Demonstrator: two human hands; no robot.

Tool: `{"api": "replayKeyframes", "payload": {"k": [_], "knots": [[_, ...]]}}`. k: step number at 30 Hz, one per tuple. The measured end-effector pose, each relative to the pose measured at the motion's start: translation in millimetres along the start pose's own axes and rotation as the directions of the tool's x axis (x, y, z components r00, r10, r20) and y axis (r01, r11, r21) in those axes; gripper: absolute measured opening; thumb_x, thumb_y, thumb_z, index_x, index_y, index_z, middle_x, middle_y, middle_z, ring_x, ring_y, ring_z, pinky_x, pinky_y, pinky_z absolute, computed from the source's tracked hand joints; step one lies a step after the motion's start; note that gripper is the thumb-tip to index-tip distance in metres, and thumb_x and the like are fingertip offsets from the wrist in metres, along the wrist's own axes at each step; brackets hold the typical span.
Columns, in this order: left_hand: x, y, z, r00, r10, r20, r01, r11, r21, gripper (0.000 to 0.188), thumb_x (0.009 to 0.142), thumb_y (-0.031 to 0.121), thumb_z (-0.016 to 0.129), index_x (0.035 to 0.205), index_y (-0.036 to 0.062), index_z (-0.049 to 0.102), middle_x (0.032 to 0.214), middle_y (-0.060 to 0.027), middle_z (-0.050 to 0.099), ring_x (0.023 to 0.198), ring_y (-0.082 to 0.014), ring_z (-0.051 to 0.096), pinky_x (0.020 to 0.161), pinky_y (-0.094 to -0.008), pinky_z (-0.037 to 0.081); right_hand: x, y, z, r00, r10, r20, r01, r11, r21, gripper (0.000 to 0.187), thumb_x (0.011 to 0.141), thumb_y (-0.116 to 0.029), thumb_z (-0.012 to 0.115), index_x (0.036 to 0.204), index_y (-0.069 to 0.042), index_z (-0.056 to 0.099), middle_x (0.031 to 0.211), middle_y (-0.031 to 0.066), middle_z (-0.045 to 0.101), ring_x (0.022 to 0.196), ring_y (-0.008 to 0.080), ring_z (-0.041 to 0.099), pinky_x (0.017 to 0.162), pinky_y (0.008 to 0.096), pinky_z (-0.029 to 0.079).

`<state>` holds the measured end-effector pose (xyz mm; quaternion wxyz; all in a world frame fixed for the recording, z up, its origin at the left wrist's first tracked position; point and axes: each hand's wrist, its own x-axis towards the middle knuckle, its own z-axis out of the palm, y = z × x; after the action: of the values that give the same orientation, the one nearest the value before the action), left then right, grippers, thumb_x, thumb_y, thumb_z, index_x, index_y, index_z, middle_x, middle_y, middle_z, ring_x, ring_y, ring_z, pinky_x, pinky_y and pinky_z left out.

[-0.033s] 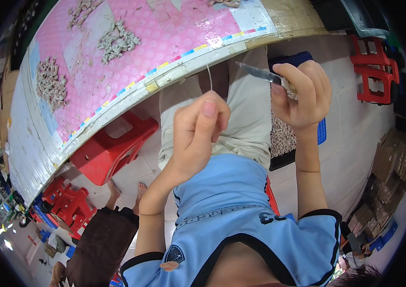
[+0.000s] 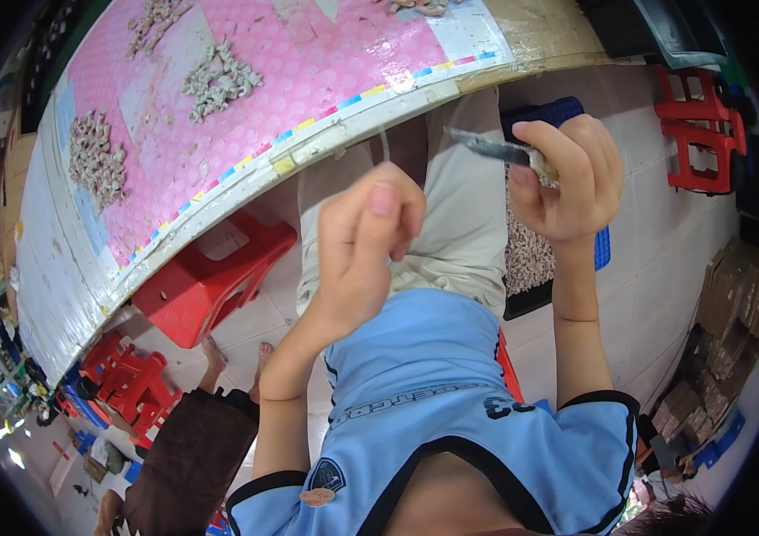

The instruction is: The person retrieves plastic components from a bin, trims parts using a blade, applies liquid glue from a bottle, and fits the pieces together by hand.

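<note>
My left hand (image 2: 363, 241) is closed in front of the table edge, slightly blurred. From the top of its fist sticks a thin whitish strand (image 2: 385, 143); its lower part is hidden by the fingers, and I cannot tell what it is made of. Off to the right, my right hand (image 2: 571, 174) is closed around the handle of a small knife (image 2: 491, 146). Its blade points left toward the strand, with a gap between them. On the pink-covered table (image 2: 308, 76) lie a grey-white pile of small knobbly pieces (image 2: 221, 80) and a brownish one (image 2: 98, 159).
A blue crate (image 2: 602, 246) and a dark tray of small speckled pieces (image 2: 531, 255) sit by my right leg. Red stools stand at left (image 2: 209, 277) and right (image 2: 699, 125). Stacked cardboard (image 2: 723, 322) lies far right. A person in dark brown clothing (image 2: 187, 464) is behind at left.
My left hand has shifted slightly left with the strand. The knife in my right hand has turned a little, its blade now looking darker and moved slightly downward.
</note>
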<state>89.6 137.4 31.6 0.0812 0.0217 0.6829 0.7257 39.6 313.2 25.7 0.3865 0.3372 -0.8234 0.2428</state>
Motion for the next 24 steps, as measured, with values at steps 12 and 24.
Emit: {"api": "replayKeyframes", "payload": {"k": [12, 24], "knots": [[103.7, 10.9, -16.8, 0.784, 0.610, -0.118, -0.591, 0.790, 0.163, 0.020, 0.084, 0.011, 0.029, 0.086, -0.0014, 0.045, 0.070, -0.0062, 0.044, 0.068, -0.0131, 0.044, 0.066, -0.0236, 0.038, 16.2, 5.3, -28.2, 0.992, -0.119, -0.051, 0.114, 0.990, -0.085, 0.025, 0.068, -0.032, 0.061, 0.077, -0.009, 0.055, 0.056, -0.0003, 0.036, 0.046, 0.0146, 0.039, 0.039, 0.0226, 0.031], [92.0, 14.2, -28.0, 0.823, 0.527, -0.211, -0.471, 0.841, 0.265, 0.023, 0.087, 0.015, 0.033, 0.088, -0.0001, 0.050, 0.063, -0.0022, 0.045, 0.058, -0.0072, 0.041, 0.054, -0.0196, 0.032, 46.4, 43.0, 20.1, 0.980, 0.198, -0.014, -0.197, 0.980, 0.029, 0.017, 0.069, -0.016, 0.057, 0.077, -0.004, 0.047, 0.065, 0.0089, 0.053, 0.055, 0.0257, 0.051, 0.050, 0.0329, 0.039]]}}
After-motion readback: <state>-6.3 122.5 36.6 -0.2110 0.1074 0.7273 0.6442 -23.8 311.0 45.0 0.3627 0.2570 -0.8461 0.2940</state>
